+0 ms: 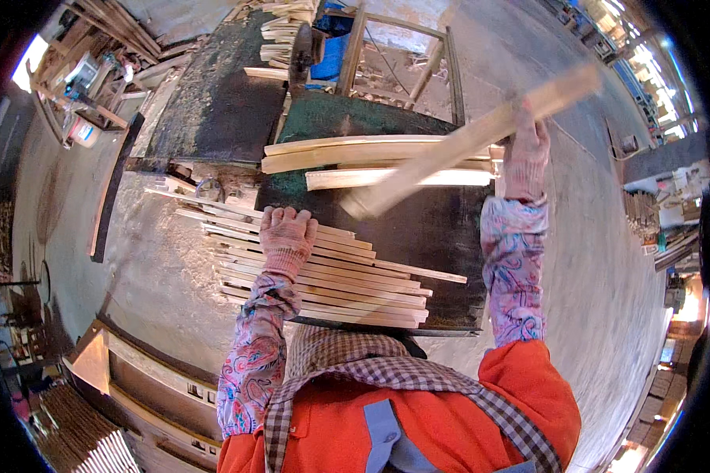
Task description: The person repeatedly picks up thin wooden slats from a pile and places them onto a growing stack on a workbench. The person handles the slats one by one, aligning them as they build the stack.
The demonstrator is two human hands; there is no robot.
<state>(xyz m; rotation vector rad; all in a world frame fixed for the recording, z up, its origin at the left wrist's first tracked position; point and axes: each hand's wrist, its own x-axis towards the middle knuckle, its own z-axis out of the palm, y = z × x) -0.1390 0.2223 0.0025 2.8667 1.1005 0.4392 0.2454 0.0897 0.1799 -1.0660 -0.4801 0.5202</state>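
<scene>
My right hand, in a pale knit glove, is closed around a flat wooden strip. That strip is raised slantwise over the bench and blurred by motion. My left hand, gloved too, lies with curled fingers on the upper edge of a spread of thin wooden strips. Its fingertips are partly hidden, but they seem to grip a strip there. Beyond, a few thicker wooden pieces lie across the dark bench top, some of them passing under the raised strip.
A round, disc-like blade stands upright at the bench's far side, beside stacked wood pieces. A wooden frame rises behind the bench. Sawdust covers the floor at the left. A white bucket stands farther left.
</scene>
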